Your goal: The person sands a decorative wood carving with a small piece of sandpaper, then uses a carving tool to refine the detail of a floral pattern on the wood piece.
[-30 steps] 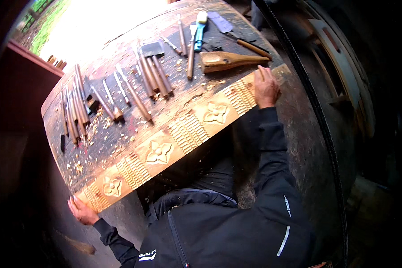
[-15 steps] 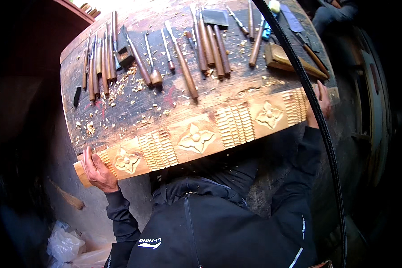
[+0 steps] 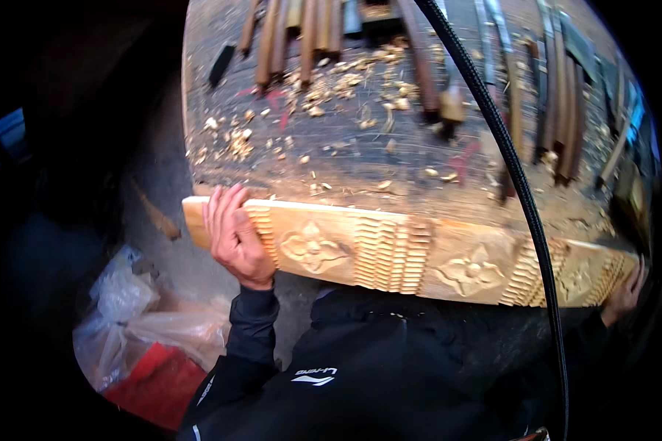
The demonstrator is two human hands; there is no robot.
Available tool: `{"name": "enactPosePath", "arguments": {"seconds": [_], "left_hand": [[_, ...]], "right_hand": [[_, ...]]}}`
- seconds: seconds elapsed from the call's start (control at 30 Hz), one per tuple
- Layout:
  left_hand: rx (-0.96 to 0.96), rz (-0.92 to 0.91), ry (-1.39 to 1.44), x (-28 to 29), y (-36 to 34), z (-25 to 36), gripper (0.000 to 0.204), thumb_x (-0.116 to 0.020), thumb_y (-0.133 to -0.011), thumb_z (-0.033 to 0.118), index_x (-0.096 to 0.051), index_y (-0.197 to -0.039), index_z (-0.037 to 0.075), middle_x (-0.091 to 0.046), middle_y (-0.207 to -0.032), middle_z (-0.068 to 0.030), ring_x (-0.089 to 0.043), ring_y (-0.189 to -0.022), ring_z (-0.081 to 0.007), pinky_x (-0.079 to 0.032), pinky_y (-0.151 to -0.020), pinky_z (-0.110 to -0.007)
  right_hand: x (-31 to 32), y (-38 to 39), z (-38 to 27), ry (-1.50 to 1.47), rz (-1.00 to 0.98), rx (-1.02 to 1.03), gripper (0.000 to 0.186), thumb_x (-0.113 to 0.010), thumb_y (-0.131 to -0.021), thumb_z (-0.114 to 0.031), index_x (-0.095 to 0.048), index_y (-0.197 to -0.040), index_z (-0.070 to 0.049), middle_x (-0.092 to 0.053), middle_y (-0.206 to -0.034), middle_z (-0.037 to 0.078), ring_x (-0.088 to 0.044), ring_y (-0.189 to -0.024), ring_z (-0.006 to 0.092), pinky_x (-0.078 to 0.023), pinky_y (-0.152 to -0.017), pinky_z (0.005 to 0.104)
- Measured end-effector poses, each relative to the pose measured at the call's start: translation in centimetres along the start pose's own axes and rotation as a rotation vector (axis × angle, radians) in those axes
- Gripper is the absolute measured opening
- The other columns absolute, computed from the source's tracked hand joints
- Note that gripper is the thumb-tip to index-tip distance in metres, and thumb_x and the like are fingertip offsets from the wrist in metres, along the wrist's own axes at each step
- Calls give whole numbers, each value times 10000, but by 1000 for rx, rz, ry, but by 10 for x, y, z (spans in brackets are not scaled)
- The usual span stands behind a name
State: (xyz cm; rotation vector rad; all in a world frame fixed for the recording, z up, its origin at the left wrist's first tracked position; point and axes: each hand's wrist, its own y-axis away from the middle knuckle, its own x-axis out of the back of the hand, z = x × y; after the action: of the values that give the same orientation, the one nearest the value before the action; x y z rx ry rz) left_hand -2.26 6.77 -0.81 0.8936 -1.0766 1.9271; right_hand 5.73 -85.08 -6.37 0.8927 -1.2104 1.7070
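Note:
A long, pale wooden board (image 3: pixel 456 228) carved with four-petalled flowers and bands of small ridged notches lies along the near edge of the workbench. My left hand (image 3: pixel 237 239) wraps round the board close to its left end, fingers over the top edge. At the opposite end, my right hand (image 3: pixel 625 292) grips the board, its fingers partly in shadow. Beyond the board, wood-handled carving chisels (image 3: pixel 307 40) lie in rows, their handles toward me. A chisel with a thick, blunt handle end (image 3: pixel 452 106) lies apart from them.
Wood chips (image 3: pixel 239 143) are scattered over the dark, worn workbench (image 3: pixel 331 154). A small black block (image 3: pixel 221 65) lies at its left. Clear plastic bags (image 3: pixel 125 294) and something red (image 3: pixel 158 382) are on the floor. A black braided cable (image 3: pixel 518 165) hangs across the view.
The view has swung left, so the bench and tools appear shifted right and larger. The board now slants down toward the right instead of up. Both hands still hold its ends.

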Motion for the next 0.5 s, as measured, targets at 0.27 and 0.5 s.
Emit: {"name": "enactPosePath", "arguments": {"seconds": [0.27,0.5], "left_hand": [[30,25,-26,11,8,-3,394,-551,-1200,225,-853,-1309,-3,-846,-1359,-164,-693,-1459,-459,-344,-1374,-628],[43,34,9,6,8,-4,367,-589,-1174,210,-852,-1310,-6,-846,-1359,-169,-697,-1456,-470,-355,-1367,-631]], "right_hand": [[12,-53,-76,-451,11,-579,436,-568,-1266,-366,-774,-1573,-134,-731,-1643,126,-649,-1547,313,-477,-1285,407],[13,-48,-45,-205,48,-257,413,-591,-1255,-368,-784,-1568,-179,-759,-1612,81,-701,-1484,345,-539,-1224,423]]}}
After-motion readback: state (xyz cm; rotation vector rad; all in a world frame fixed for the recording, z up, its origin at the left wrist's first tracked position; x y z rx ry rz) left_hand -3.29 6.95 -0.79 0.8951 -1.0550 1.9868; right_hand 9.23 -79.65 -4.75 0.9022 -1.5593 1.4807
